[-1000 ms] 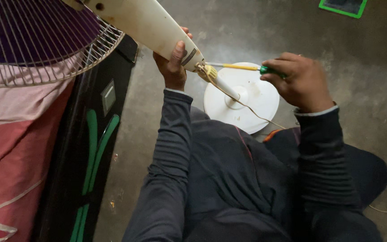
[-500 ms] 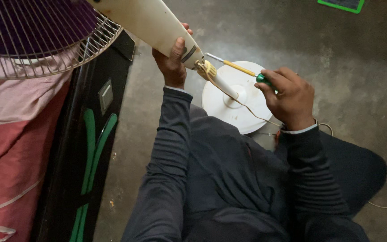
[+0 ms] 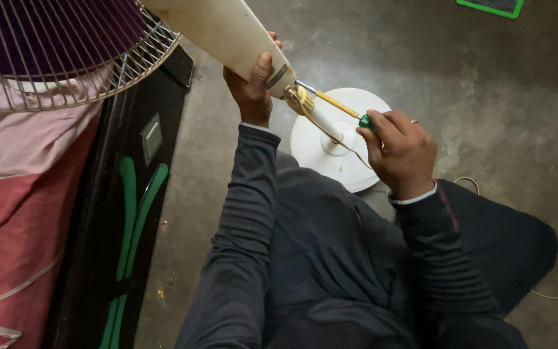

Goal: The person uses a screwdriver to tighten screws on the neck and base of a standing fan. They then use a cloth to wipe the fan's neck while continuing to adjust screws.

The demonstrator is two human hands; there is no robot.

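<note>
The left hand [image 3: 251,90] is gripping the cream-coloured neck of a fan [image 3: 227,32], its fingers wrapped around the lower end of that neck and the thumb lying along the near side, pointing up the neck. The neck is slanting from the upper left down toward the middle of the view, and its narrow end is sitting just above a round white base [image 3: 330,152] that is lying flat on the grey concrete floor [image 3: 485,84]. The right hand [image 3: 398,152] is closing around the green handle of a screwdriver [image 3: 337,105], fingers curled tight over it, with a ring showing on one finger. The yellow shaft of the screwdriver is pointing up and to the left, and its tip is reaching into the open end of the neck, where a bundle of yellowish wires [image 3: 301,100] is sticking out. A thin cord [image 3: 350,152] is trailing from that end across the white base. At the upper left, the wire guard [image 3: 98,64] of the fan is resting over a pink cloth [image 3: 14,194], beside a black panel [image 3: 130,194] with green stripes. A green-edged object [image 3: 492,6] is lying on the floor at the top right.
</note>
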